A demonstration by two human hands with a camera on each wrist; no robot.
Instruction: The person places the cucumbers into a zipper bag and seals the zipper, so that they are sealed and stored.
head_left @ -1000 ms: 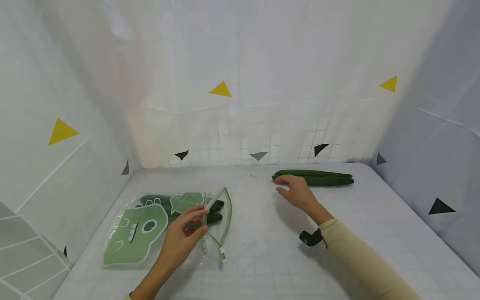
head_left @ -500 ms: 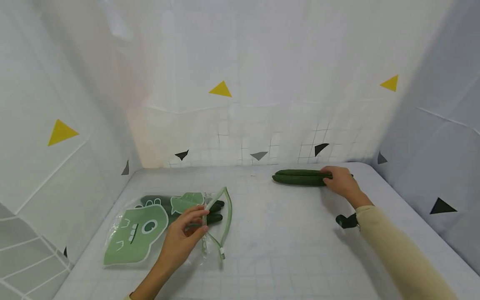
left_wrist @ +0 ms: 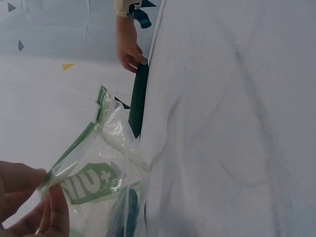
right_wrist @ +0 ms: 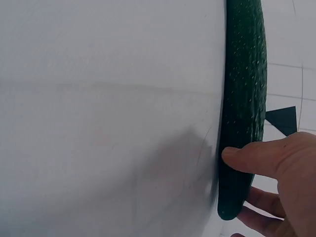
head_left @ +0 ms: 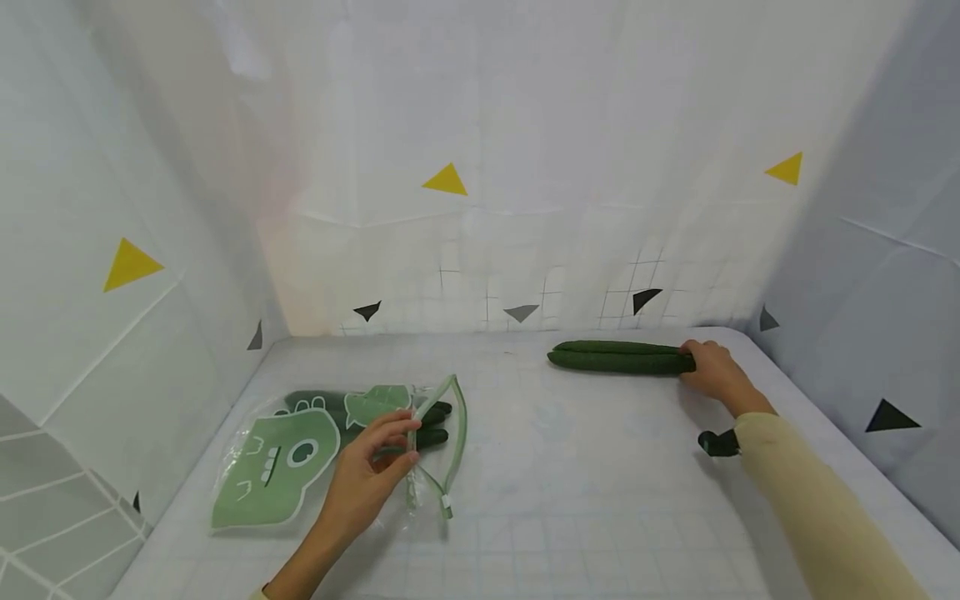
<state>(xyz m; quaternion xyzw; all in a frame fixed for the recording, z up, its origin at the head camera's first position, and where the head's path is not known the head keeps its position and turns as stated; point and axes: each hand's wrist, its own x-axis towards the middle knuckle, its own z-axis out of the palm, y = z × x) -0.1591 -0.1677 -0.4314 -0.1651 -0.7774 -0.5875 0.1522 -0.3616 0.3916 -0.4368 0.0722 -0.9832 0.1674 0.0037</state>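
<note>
My left hand (head_left: 369, 463) pinches the open rim of a clear zip bag (head_left: 277, 479) printed with a green cartoon face. In the left wrist view, thumb and fingers hold the green strip of the bag (left_wrist: 81, 140). Dark green cucumbers (head_left: 431, 437) lie inside, their ends showing at the mouth. At the back right, two more cucumbers (head_left: 615, 361) lie side by side on the table. My right hand (head_left: 716, 371) grips their right end. In the right wrist view, its thumb presses on the near cucumber (right_wrist: 242, 89) and fingers reach behind it; the second cucumber is hidden there.
A white slider (head_left: 447, 502) sits on the bag's green strip. White sheet walls with yellow and dark triangles stand behind and beside the white table (head_left: 555, 483). A dark device (head_left: 718, 443) is worn at the right wrist.
My right hand has moved rightward along the two cucumbers, from their left end to their right end. The left hand and the bag have stayed in place.
</note>
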